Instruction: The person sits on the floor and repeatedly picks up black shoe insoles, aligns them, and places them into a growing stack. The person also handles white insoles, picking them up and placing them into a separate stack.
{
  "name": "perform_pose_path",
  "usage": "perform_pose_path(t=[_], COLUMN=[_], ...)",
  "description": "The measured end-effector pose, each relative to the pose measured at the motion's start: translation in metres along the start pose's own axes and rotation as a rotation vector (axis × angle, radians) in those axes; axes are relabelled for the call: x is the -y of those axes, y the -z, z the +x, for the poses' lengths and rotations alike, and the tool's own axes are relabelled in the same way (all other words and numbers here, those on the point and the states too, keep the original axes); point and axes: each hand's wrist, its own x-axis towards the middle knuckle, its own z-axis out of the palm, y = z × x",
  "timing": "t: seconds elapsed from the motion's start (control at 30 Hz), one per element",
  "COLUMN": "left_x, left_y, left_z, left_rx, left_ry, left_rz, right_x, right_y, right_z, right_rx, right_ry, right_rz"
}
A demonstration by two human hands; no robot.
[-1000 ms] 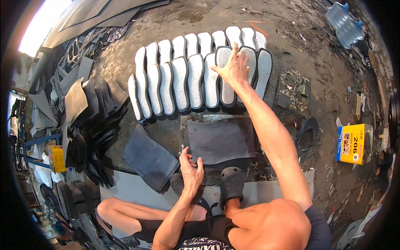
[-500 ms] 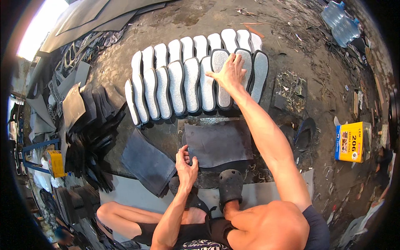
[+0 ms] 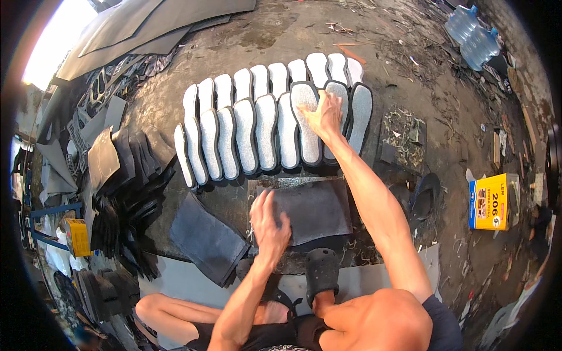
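My right hand [image 3: 325, 117] reaches into the front row of white-topped insoles with dark edges. Its thumb lies over one insole [image 3: 305, 137], and its fingers, spread from the thumb, extend over the neighbouring insole [image 3: 338, 92]. I see no firm grip around either one. Below, my left hand [image 3: 269, 228] is open and empty, fingers stretched upward, over the left edge of a dark rubber sheet [image 3: 316, 213]. Left of that hand lies a stack of dark sheets [image 3: 206, 237]. A second row of insoles [image 3: 223, 90] stands behind the front one.
Dark cut pieces [image 3: 126, 193] are piled at the left, with large sheets [image 3: 152, 35] behind. At the right stand a yellow-and-blue can [image 3: 493, 202] and a dark sandal [image 3: 425, 196]. Scraps [image 3: 404, 137] and clear water jugs [image 3: 473, 38] lie farther off. My clogs [image 3: 322, 272] are close in front.
My right hand has shifted rightward across the insole, its thumb moving in from the left edge. My left hand has risen over the rubber sheet and its fingers have straightened. The view has tilted slightly.
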Motion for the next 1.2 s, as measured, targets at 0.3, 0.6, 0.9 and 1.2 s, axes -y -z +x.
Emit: perform_pose_path(t=[0.3,0.6,0.9,1.2], left_x=[0.014,0.041,-0.038,-0.004], left_y=[-0.072,-0.060,0.046,0.073], left_z=[0.177,0.187,0.049,-0.011], left_rx=[0.370,0.112,0.326,-0.025], left_ry=[-0.271,-0.164,0.274,0.741], left_rz=[0.246,-0.120,-1.035,-1.316], right_x=[-0.038,-0.024,-0.046,-0.065], right_y=[0.001,0.153,0.139,0.172], right_z=[0.019,-0.079,-0.204,-0.222], right_rx=[0.012,0.067,1.356,0.603], right_ry=[-0.079,-0.304,-0.804,-0.406], right_rz=[0.319,1.430,1.541,0.859])
